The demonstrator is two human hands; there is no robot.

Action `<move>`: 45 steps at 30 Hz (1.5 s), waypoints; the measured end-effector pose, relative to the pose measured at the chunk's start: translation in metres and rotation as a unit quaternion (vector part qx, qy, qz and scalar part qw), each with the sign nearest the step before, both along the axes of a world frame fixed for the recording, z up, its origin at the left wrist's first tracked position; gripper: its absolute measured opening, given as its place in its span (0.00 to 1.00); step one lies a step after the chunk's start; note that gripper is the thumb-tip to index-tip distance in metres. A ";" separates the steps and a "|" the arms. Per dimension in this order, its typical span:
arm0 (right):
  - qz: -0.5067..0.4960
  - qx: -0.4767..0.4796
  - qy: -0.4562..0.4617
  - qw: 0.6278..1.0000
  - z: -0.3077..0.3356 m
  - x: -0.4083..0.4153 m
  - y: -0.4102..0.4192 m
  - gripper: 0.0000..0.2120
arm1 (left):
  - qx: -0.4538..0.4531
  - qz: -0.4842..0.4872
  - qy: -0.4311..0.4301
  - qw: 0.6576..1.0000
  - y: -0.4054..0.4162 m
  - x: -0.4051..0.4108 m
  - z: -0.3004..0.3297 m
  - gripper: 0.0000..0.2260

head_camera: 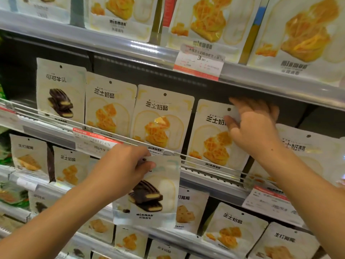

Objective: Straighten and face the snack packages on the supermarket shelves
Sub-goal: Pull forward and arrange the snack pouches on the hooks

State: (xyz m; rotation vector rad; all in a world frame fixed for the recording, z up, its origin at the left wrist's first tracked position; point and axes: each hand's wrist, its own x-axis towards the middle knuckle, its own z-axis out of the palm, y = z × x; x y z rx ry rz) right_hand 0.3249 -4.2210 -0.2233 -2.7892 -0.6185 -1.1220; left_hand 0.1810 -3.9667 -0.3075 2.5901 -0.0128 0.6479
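While the left hand (121,169) pinched the top edge of a chocolate snack package (149,191) between thumb and curled fingers (144,166), holding it off the shelf in front of the middle shelf's wire rail (130,141), the right hand (253,126) reached up to the cheese package (214,139) standing on that shelf, its fingers (231,124) curled over the pack's top right corner, apparently gripping it, though blur made the hold hard to judge. To the left of the right fingers, two more cheese packs (160,116) and one chocolate pack (59,90) stood upright and faced forward, so that row looked largely done. The held chocolate pack probably still needed a place, perhaps beside its match at the far left. Below the left fingers, the lower shelves (194,240) carried packs that leaned and overlapped, seemingly not yet straightened. Legible print included "minmon" on several packs, "芝士奶酪" on the cheese ones and "可可牛乳" on the shelved chocolate one. A price tag (199,62) above the right fingers read 3.90; a red-edged tag (93,141) just above the left fingers seemed to read "3包/9.9".
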 end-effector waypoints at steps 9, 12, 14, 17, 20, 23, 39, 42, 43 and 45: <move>0.357 0.177 0.270 0.877 -0.091 -0.070 0.052 0.24 | -0.012 0.021 -0.012 1.000 0.001 -0.007 0.006 0.08; 0.381 0.186 0.327 0.844 -0.110 -0.071 0.067 0.24 | -0.015 0.045 0.009 0.999 0.004 -0.017 0.003 0.08; 0.413 0.177 0.339 0.827 -0.110 -0.073 0.072 0.17 | -0.006 0.056 0.014 0.998 0.005 -0.022 0.001 0.09; 0.420 0.145 0.199 0.873 -0.083 -0.065 0.053 0.16 | -0.011 0.062 0.009 0.998 0.002 -0.028 0.000 0.07; 0.342 0.091 0.023 0.935 -0.028 -0.038 0.015 0.20 | -0.012 0.057 0.012 0.998 -0.004 -0.024 0.001 0.06; 0.143 -0.058 0.037 0.987 0.017 -0.008 -0.008 0.32 | -0.018 0.041 0.006 0.999 -0.011 -0.013 0.004 0.09; 0.009 0.035 0.180 0.983 0.047 0.038 0.002 0.06 | -0.022 -0.045 -0.025 0.998 -0.027 0.011 0.005 0.09; 0.000 0.020 0.186 0.982 0.043 0.034 0.003 0.05 | -0.022 -0.047 -0.028 0.998 -0.024 0.008 0.004 0.09; -0.004 0.017 0.190 0.982 0.043 0.033 0.002 0.04 | -0.023 -0.048 -0.027 0.998 -0.023 0.007 0.003 0.09; -0.007 0.019 0.196 0.980 0.045 0.029 0.002 0.04 | -0.029 -0.046 -0.019 0.998 -0.021 0.006 0.004 0.09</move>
